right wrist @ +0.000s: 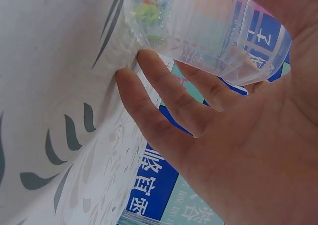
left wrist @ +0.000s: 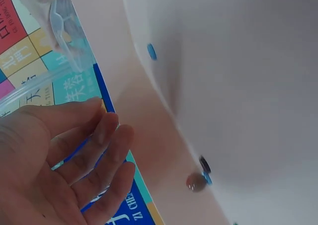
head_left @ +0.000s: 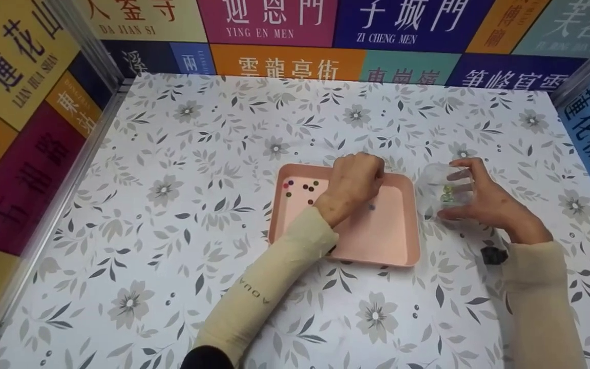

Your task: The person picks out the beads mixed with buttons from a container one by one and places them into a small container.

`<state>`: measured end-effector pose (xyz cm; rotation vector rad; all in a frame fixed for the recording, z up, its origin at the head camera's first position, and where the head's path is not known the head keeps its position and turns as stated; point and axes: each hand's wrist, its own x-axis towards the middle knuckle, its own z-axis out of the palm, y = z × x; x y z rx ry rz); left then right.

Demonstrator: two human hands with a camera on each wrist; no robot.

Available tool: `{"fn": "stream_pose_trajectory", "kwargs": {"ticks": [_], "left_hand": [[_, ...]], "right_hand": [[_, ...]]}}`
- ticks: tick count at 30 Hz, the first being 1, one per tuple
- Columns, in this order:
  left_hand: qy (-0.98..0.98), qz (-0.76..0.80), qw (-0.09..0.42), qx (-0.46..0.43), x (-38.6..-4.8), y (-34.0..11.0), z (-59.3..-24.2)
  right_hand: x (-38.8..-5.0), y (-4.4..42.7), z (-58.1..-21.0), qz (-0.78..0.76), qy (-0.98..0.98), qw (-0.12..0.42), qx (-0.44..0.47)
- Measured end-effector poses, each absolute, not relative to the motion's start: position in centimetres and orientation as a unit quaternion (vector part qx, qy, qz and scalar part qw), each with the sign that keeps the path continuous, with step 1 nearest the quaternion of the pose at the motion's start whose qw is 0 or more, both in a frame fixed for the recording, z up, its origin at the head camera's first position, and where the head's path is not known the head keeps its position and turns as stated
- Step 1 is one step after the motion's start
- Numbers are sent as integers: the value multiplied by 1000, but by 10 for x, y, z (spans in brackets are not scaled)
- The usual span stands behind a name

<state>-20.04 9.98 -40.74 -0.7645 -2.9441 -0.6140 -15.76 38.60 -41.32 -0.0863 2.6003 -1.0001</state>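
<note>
My left hand (head_left: 354, 179) is over the pink tray (head_left: 410, 230), its fingers bent downward. In the left wrist view the thumb tip lies against the index finger (left wrist: 102, 130); whether a small thing is between them is hidden. Small coloured beads (head_left: 310, 188) are scattered at the tray's far left. A blue bead (left wrist: 151, 51) lies apart from the others. Right of the tray, my right hand (head_left: 492, 202) holds a clear plastic cup (right wrist: 213, 31), thumb and fingers around its sides. Green, yellowish and red pieces (right wrist: 148, 11) show at the cup's bottom.
A white table (head_left: 213, 174) with a leaf and flower print lies under everything. Coloured panels with lettering (head_left: 274, 61) stand along its back and sides. A small black thing (head_left: 493, 255) is beside the right wrist.
</note>
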Motion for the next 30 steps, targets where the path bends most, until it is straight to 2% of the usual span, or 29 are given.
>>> {"fn": "stream_pose_trajectory", "kwargs": {"ticks": [12, 30], "left_hand": [[-975, -65, 78, -199, -203, 84, -412], [-981, 11, 63, -184, -196, 72, -420]], "right_hand": [[-156, 388, -410, -365, 914, 175, -26], [-157, 386, -415, -364, 916, 167, -33]]}}
